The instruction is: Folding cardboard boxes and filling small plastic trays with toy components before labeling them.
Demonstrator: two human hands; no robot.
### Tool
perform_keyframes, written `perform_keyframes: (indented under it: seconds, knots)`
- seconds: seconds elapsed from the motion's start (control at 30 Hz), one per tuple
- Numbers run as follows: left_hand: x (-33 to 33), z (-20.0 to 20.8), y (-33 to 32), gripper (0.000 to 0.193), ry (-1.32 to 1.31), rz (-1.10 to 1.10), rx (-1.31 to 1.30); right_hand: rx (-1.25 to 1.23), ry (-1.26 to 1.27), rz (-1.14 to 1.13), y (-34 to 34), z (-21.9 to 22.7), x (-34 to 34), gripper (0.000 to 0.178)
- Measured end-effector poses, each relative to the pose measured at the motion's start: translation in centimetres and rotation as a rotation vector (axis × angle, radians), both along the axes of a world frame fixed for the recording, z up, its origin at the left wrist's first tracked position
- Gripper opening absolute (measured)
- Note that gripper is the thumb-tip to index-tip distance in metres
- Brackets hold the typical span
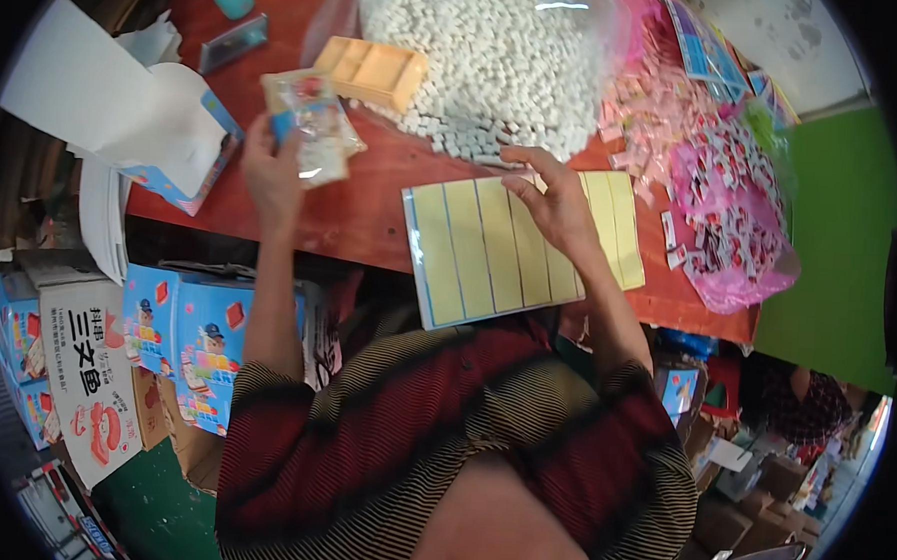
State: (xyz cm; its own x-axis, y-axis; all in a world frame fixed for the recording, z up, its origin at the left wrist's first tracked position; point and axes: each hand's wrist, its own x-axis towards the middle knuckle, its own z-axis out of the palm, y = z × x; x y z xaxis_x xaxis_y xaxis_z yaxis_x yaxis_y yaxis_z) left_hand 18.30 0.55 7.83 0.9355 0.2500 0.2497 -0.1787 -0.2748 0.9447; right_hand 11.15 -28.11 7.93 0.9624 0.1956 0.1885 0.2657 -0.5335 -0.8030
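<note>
My left hand (272,172) is closed on a few small clear plastic packets (318,124) with coloured printing, raised over the red table. My right hand (557,207) hovers over a pale yellow board (470,246) ruled with dark lines, its thumb and forefinger curved and apart. That board lies at the table's near edge and partly overhangs it. Just beyond my right fingertips is a large heap of small white pieces (488,62) in a clear plastic bag. A light wooden tray with compartments (372,71) rests against the heap's left side.
At the left stands an open blue and white carton (189,154). Pink bags of small pink packets (656,109) and red-and-white packets (729,207) lie at the right. Blue printed boxes (201,334) and a cardboard box (94,385) are stacked below the table's left side.
</note>
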Motion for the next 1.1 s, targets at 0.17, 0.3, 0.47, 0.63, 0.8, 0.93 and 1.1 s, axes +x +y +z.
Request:
perform_keyframes:
  seconds: [0.17, 0.3, 0.47, 0.63, 0.8, 0.93, 1.1]
  knots:
    - [2.2, -2.3, 2.7, 0.048, 0.282, 0.307, 0.497, -0.578, -0.014, 0.088, -1.3, -0.4, -1.2, 0.060]
    - [0.0, -2.6, 0.6, 0.048, -0.084, 0.468, 0.938, -0.784, 0.049, 0.041, -1.5, -1.6, -2.2, 0.071]
    - [-5.6, -0.8, -5.4, 0.033, -0.070, -0.242, 0.596, -0.730, -0.041, 0.044, -1.7, -0.7, -3.2, 0.079]
    - [-5.7, -3.5, -5.9, 0.029, -0.143, -0.501, 0.824, -0.859, 0.140, 0.285, 0.0, 0.5, -9.5, 0.080]
    - [-4.5, -3.5, -5.7, 0.026, -0.054, -0.557, 0.689, -0.881, -0.118, 0.061, -0.5, -3.6, -10.0, 0.060]
    - [-2.7, -3.3, -5.0, 0.023, 0.111, -0.450, 0.162, -0.479, -0.127, -0.028, -2.2, -1.7, -9.3, 0.031]
    - [-3.2, -3.1, -6.3, 0.028, 0.173, -0.394, -0.082, 0.148, -0.114, -0.474, -5.6, 3.4, -7.9, 0.020]
